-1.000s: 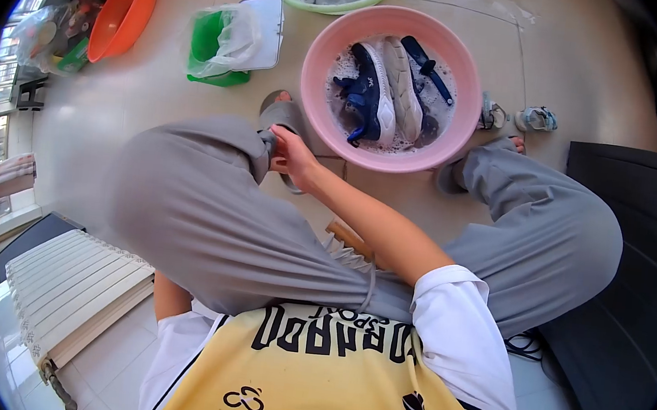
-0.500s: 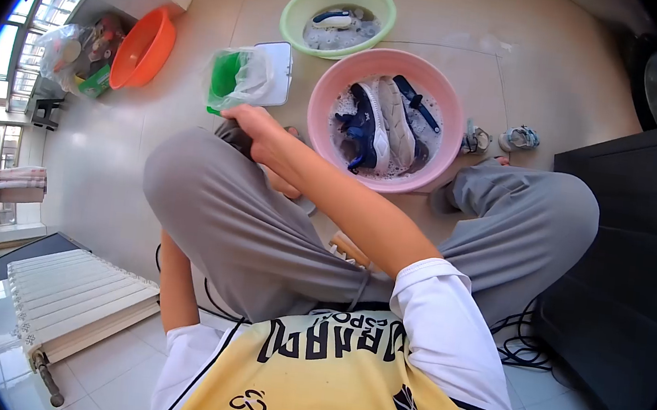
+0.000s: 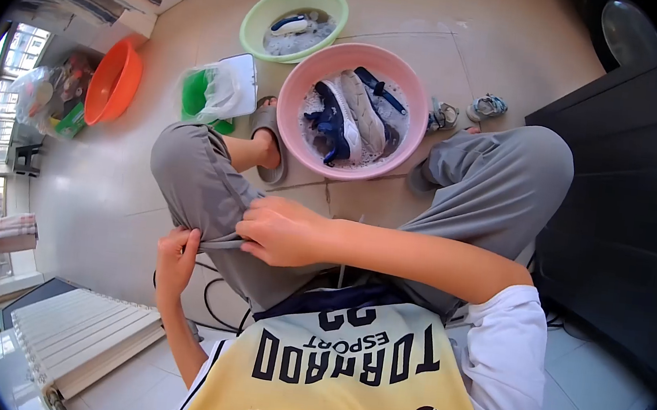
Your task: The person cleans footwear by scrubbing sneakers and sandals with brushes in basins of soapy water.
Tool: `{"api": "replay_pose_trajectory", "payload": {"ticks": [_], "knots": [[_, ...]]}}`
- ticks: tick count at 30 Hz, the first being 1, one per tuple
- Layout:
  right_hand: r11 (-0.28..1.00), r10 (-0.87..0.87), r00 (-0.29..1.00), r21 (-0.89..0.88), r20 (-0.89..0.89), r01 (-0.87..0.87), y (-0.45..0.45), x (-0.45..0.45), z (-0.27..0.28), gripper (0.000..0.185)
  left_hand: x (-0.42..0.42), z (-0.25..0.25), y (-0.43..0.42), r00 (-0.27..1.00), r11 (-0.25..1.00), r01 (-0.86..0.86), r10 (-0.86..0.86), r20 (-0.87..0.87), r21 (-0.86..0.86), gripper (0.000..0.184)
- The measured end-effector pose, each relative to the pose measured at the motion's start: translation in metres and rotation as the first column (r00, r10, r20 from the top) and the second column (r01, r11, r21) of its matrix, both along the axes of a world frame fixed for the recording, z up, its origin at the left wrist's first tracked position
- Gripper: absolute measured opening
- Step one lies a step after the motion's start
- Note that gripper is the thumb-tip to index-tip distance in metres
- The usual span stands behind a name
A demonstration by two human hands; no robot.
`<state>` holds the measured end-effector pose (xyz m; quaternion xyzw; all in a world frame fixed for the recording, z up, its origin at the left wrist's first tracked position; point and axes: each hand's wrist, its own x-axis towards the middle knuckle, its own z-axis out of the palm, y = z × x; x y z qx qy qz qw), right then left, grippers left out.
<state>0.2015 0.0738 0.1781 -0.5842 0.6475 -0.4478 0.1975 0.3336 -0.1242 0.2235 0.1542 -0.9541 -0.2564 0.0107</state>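
My left hand [image 3: 176,259] pinches the grey trouser fabric [image 3: 206,192] at the outer side of my left thigh. On top of the same thigh, my right hand [image 3: 282,230] has its fingers curled round a fold of that fabric. The left trouser leg is pulled up, and the bare shin shows above a grey slipper [image 3: 271,165]. Beyond my knees stands a pink basin [image 3: 292,133] of soapy water. In it lie a pair of navy and white shoes [image 3: 345,119] and a dark blue brush [image 3: 380,90].
A green basin [image 3: 257,9] with a brush in suds stands behind the pink one. To the left are a lined green bin [image 3: 194,95], an orange basin [image 3: 113,82] and a white radiator [image 3: 87,332]. Small sandals [image 3: 487,107] and a black cabinet [image 3: 618,187] are on the right.
My right hand has moved back from near the left knee onto the thigh. My left hand has come into view, holding fabric. The left trouser leg has ridden up, baring the shin.
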Motion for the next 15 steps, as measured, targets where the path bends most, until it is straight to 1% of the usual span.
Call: {"api": "replay_pose_trajectory", "payload": {"ticks": [1,2,3,4,5,6,7,8,9,10,11,12,13,14,15], "knots": [[0.999,-0.037,0.974,-0.025,-0.223,0.032,0.006,-0.010,0.000,0.013,-0.013,0.014,-0.001,0.997,0.998,0.043,-0.040,0.066,-0.042,0.022],[0.998,-0.060,0.901,-0.048,-0.429,0.043,0.017,-0.019,0.001,0.013,-0.024,0.030,0.001,0.988,0.994,0.078,-0.067,0.138,-0.075,0.020],[0.992,0.047,0.908,0.128,-0.417,0.008,0.038,-0.038,0.037,0.016,-0.042,0.055,0.007,0.982,0.986,0.123,-0.105,0.157,-0.109,0.016],[0.995,-0.063,0.938,0.053,-0.341,0.086,0.063,-0.058,0.063,0.020,-0.069,0.082,0.016,0.975,0.976,0.164,-0.139,0.171,-0.141,0.013],[0.981,-0.190,0.943,-0.023,-0.274,0.191,0.091,-0.081,0.100,0.025,-0.098,0.099,0.027,0.949,0.919,0.296,-0.314,-0.030,-0.261,0.011],[0.919,-0.388,0.922,0.067,-0.011,0.388,0.131,-0.099,0.112,0.028,-0.131,0.113,0.044,0.895,0.892,0.370,-0.417,-0.159,-0.258,0.010],[0.714,-0.662,0.725,-0.135,0.189,0.687,0.173,-0.117,0.110,0.032,-0.162,0.119,0.058,0.897,0.898,0.408,-0.428,-0.114,-0.164,0.012],[0.374,-0.769,0.477,-0.305,0.427,0.876,0.215,-0.135,0.109,0.038,-0.198,0.111,0.066,0.707,0.710,0.645,-0.695,-0.134,-0.282,0.018],[0.218,-0.627,0.388,-0.327,0.675,0.920,0.256,-0.150,0.097,0.041,-0.241,0.083,0.077,0.657,0.655,0.729,-0.751,-0.063,-0.197,0.024],[0.042,-0.529,0.215,-0.228,0.821,0.973,0.302,-0.167,0.063,0.037,-0.285,0.054,0.088,0.601,0.598,0.795,-0.799,0.005,-0.098,0.031],[-0.060,-0.484,0.055,-0.096,0.873,0.994,0.332,-0.180,0.012,0.037,-0.326,0.015,0.108,0.616,0.675,0.670,-0.738,0.276,0.310,0.038],[-0.088,-0.500,-0.212,0.194,0.840,0.977,0.355,-0.191,-0.040,0.034,-0.355,-0.035,0.128,0.541,0.643,0.586,-0.763,0.354,0.493,0.041],[-0.081,-0.507,-0.415,0.437,0.756,0.896,0.365,-0.186,-0.088,0.034,-0.377,-0.106,0.155,0.523,0.644,0.376,-0.741,0.422,0.666,0.041],[-0.082,-0.495,-0.545,0.588,0.677,0.804,0.370,-0.170,-0.132,0.033,-0.381,-0.180,0.189,0.477,0.544,0.283,-0.794,0.376,0.790,0.039],[-0.085,-0.479,-0.637,0.690,0.604,0.718,0.372,-0.145,-0.172,0.033,-0.364,-0.252,0.222,0.514,0.362,0.276,-0.838,0.181,0.891,0.039]]}}
